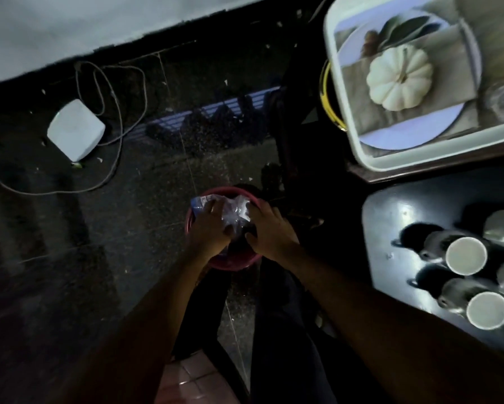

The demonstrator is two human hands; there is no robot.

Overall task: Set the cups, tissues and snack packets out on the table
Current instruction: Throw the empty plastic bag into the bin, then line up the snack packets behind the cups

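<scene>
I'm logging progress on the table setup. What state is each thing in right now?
Left hand: gripping the clear packet.
Right hand: gripping the same packet.
Clear packet: held over the red bowl.
Red bowl: on the floor.
Two cups: upright on the dark table.

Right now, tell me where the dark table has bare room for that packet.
The dark table is bare along its near-left part, between its rounded left edge and the two cups. The right side is crowded: cups and pale items sit close together. Both hands, left hand and right hand, hold the packet over the red bowl.
</scene>
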